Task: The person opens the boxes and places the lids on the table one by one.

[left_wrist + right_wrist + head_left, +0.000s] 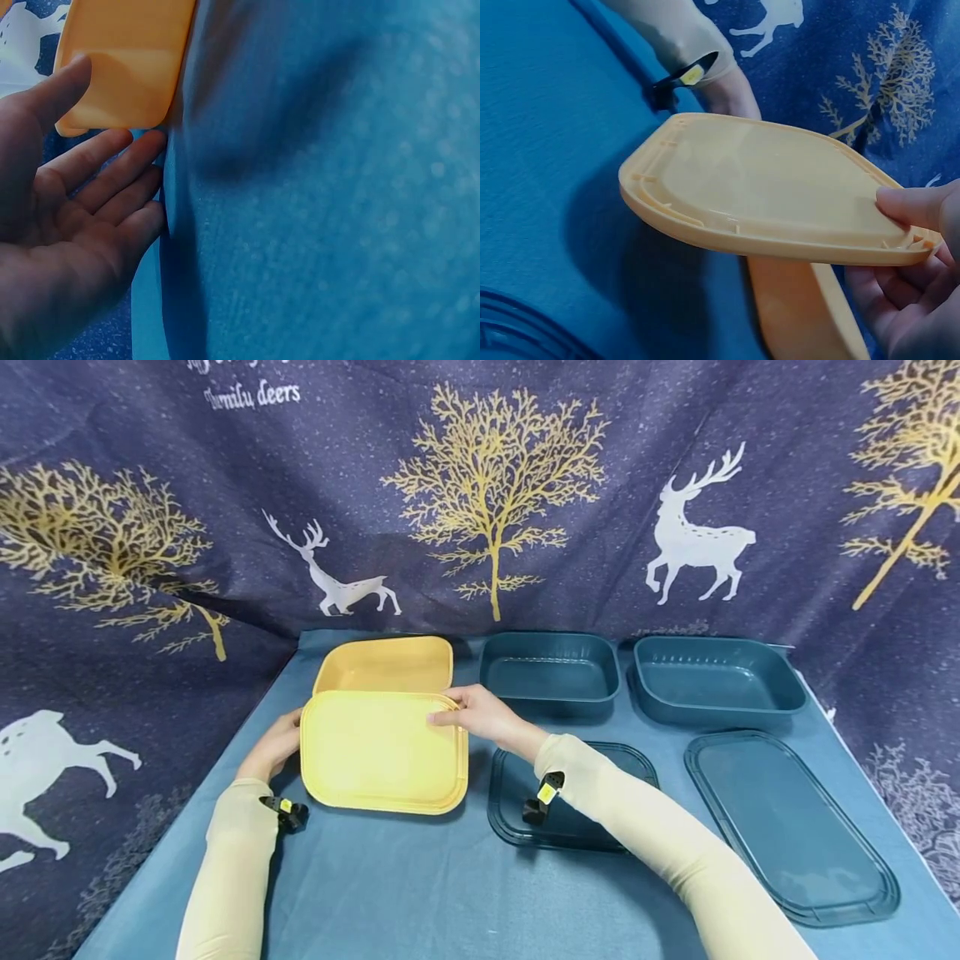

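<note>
My right hand [486, 718] pinches a yellow lid [382, 752] by its right far corner, thumb on the upper face. In the right wrist view the lid [765, 180] is held above the cloth, its ridged rim facing up. Behind it stands a yellow rectangular box [390, 664], its front partly hidden by the lid. My left hand [276, 745] is at the lid's left edge. In the left wrist view its palm shows, fingers loosely extended and holding nothing, beside the yellow box [127, 82].
Two dark teal boxes, a middle one [551, 668] and a right one [716, 681], stand along the back. A teal lid [637, 764] lies partly under my right forearm; another teal lid [795, 827] lies at the right. A patterned curtain [480, 485] hangs behind the blue-covered table [390, 893].
</note>
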`<state>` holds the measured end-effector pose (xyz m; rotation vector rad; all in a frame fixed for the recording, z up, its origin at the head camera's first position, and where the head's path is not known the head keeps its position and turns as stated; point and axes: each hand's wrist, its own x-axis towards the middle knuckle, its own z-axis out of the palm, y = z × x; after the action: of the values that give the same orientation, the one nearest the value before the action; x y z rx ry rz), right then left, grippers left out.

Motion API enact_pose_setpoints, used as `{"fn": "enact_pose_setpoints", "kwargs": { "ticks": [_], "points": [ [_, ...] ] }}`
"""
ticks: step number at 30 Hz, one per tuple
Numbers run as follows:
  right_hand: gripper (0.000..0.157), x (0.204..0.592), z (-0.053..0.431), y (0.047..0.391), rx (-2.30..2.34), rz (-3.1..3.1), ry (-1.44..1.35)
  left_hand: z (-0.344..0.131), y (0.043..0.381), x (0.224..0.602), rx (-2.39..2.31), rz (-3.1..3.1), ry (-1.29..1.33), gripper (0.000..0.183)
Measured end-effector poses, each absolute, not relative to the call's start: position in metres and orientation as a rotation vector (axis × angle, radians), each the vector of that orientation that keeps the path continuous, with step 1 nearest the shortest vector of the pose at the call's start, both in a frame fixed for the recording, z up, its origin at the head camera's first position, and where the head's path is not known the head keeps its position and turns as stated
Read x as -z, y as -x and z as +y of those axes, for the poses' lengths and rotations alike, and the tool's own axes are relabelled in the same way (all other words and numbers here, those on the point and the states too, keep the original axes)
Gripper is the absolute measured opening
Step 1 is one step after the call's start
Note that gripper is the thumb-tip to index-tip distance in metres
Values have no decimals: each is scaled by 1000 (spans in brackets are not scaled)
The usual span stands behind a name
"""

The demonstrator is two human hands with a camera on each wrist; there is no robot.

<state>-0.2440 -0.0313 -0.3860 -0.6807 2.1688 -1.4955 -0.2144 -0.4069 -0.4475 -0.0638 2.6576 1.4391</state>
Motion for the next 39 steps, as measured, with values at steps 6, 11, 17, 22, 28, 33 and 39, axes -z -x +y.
{"fn": "enact_pose_setpoints", "kwargs": {
  "ticks": [6, 11, 17, 22, 28, 33, 39],
  "points": [
    [35, 397, -32, 240, 1439, 2142, 698, -408, 218, 449, -1411, 2622, 72, 65],
    [22, 404, -32, 240, 1420, 2158, 722, -407, 220, 449, -1399, 2614, 84, 70],
    [19, 417, -32, 242, 1353, 2214, 753, -402, 220, 448, -1375, 2614, 125, 82],
    [20, 428, -33, 243, 1262, 2310, 802, -403, 218, 449, -1361, 2618, 145, 84],
    [24, 435, -32, 246, 1152, 2397, 823, -404, 218, 448, -1349, 2627, 136, 84],
    [26, 441, -33, 248, 1040, 2497, 870, -405, 218, 449, -1352, 2612, 125, 82],
    [29, 447, -37, 248, 952, 2585, 926, -410, 219, 451, -1364, 2571, 103, 81]
  ]
}}
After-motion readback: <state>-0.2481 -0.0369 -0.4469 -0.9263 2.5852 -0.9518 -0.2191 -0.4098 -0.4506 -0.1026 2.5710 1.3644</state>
